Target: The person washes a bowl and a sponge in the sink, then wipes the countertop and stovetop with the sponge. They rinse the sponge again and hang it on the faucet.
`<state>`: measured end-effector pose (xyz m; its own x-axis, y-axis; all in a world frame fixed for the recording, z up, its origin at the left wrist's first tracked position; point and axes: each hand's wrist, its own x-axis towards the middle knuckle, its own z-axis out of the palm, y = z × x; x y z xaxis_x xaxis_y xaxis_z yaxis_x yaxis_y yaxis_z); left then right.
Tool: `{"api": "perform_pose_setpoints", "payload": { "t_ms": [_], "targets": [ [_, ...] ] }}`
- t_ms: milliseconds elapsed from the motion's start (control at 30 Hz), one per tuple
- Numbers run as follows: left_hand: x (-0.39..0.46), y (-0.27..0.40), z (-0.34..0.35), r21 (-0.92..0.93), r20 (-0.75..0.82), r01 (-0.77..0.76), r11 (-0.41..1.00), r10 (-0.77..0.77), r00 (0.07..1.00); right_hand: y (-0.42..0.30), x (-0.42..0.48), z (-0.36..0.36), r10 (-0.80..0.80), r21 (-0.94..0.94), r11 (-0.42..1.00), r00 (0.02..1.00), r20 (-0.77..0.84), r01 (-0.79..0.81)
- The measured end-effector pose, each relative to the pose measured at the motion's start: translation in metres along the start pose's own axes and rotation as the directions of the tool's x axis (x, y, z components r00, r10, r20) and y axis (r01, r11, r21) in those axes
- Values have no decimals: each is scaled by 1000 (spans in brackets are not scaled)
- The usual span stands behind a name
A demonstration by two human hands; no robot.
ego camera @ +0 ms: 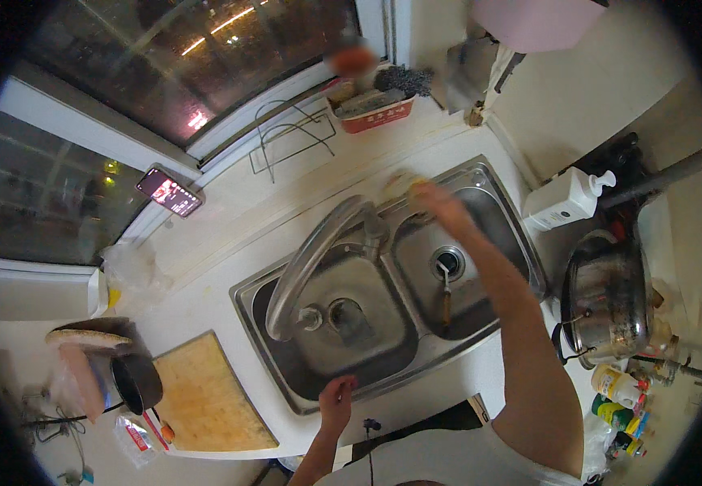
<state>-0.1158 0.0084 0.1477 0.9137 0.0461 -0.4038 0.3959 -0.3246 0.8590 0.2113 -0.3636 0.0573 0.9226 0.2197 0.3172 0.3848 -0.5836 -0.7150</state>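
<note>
My right hand [433, 203], blurred, reaches over the back rim of a stainless-steel double sink [430, 343]. It appears closed around a small yellowish item [415, 184], too blurred to name. My left hand [336, 401] is at the front rim of the left basin, fingers curled, with nothing visible in it. The arched metal faucet [311, 261] extends over the left basin, where a round metal piece [310, 317] sits beside the drain [345, 314]. In the right basin, a wooden-handled utensil [447, 307] rests its pale head at the drain strainer [451, 261].
A wooden cutting board [211, 401] and dark pot [136, 384] are at left. A lit phone [169, 191] leans by the window near a wire rack [293, 143] and red box [378, 115]. At right are a white pump bottle [563, 200], steel pot [609, 297] and several bottles [615, 384].
</note>
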Motion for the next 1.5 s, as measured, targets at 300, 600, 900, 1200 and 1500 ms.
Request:
{"api": "perform_pose_setpoints", "payload": {
  "t_ms": [300,600,900,1200,1500],
  "targets": [
    [-11,-16,12,-60,11,26,998,-25,1000,22,-10,51,148,-140,947,779,-609,-290],
    [-29,-24,13,-103,-75,36,994,-44,996,0,30,-4,-124,-320,947,937,-327,14],
    [-46,-41,19,-293,-135,70,954,-114,984,-11,83,67,51,-80,996,998,27,-49],
    [-50,-40,16,-277,-128,35,960,-73,989,-63,46,40,355,301,910,910,-214,-285],
    [-52,-53,-8,-242,-123,49,969,-81,989,-202,-55,171,-101,-276,957,995,-10,94]
  ]
}}
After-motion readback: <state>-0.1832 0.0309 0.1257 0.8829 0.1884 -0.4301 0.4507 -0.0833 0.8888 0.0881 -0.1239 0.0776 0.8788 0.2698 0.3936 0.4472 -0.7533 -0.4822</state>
